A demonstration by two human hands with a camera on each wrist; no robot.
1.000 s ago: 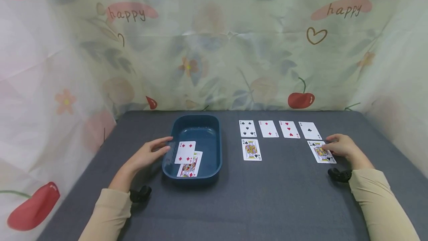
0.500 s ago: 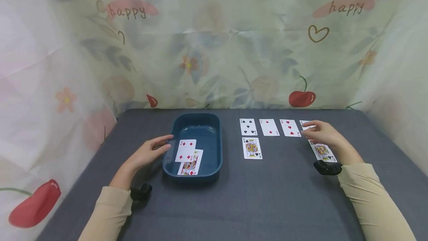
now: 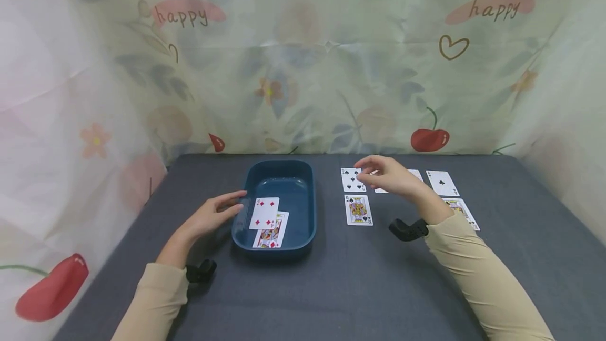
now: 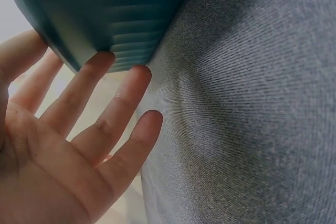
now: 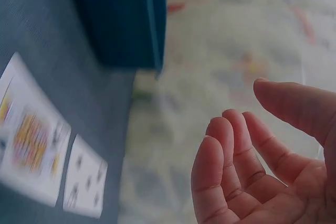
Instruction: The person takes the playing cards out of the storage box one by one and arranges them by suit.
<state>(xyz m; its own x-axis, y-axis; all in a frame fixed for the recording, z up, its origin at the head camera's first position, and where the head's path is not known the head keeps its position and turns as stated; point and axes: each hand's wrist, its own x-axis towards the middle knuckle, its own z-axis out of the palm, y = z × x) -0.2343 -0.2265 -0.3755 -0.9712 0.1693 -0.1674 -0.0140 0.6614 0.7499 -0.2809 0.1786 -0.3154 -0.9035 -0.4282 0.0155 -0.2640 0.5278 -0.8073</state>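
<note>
My left hand (image 3: 208, 220) rests its fingertips against the left rim of a blue oblong tray (image 3: 309, 225); in the left wrist view its fingers (image 4: 102, 124) are extended along the tray wall. Inside the tray, a four of diamonds (image 3: 263, 212) partly overlaps a face card of diamonds (image 3: 279, 228). My right hand (image 3: 390, 175) hovers over the back row of cards, holding nothing, with fingers relaxed and thumb apart in the right wrist view. Nearest its fingertips lies the five of spades (image 3: 350, 180). A king of spades (image 3: 359, 210) lies in front of that card.
The right hand partly hides two red-suit cards, including one (image 3: 417, 174) at its right. An ace of clubs (image 3: 442, 183) lies farther right. A face card (image 3: 461, 209) in front of it is partly covered by the right sleeve. A patterned curtain (image 3: 326, 93) borders the grey table (image 3: 331, 293).
My right hand has lifted off the face card at the right and moved left across the back row to the five of spades. The left hand has stayed at the tray.
</note>
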